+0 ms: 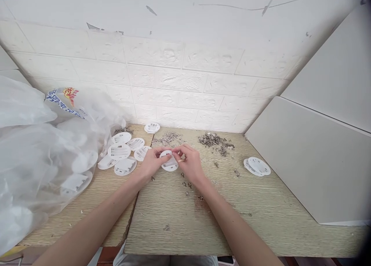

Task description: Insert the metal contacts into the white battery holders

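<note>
A round white plastic disc (169, 165) with small slots is held over the middle of the table. My left hand (153, 161) grips it at its left side, thumb across its face. My right hand (189, 161) is closed in a pinch at the disc's upper right edge; whatever sits between those fingertips is too small to make out. Just below the hands lie several small metal pieces (184, 184). Behind my left hand spreads a pile of tiny flat metal bits (168, 138); a darker heap of metal parts (213, 139) lies behind my right hand.
Several similar white discs (118, 151) overlap at the left, beside a large translucent plastic bag (49, 161) of white parts. Another disc (152, 127) rests near the wall. Stacked discs (257, 166) lie at the right, by a pale panel (313, 158).
</note>
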Tool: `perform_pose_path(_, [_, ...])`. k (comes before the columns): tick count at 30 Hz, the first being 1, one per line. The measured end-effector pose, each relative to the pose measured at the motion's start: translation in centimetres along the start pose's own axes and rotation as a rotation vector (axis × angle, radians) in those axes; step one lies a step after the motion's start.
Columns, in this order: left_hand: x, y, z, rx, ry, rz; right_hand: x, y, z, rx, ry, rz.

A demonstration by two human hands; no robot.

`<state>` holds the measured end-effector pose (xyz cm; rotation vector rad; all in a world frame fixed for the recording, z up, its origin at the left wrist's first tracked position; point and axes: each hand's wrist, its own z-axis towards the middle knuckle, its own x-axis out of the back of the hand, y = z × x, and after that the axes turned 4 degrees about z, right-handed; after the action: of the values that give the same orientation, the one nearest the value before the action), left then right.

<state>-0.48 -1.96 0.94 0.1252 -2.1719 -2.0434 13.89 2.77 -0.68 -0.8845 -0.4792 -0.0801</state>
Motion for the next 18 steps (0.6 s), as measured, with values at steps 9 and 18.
perform_pose_path(9, [0.2, 0.1, 0.0, 0.077, -0.138, -0.292, 0.5, 0.1, 0.3, -0.034, 0.018, -0.058])
perform_pose_path(18, [0.3, 0.1, 0.1, 0.016, -0.262, -0.368, 1.1, 0.0, 0.5, -0.121, 0.019, -0.066])
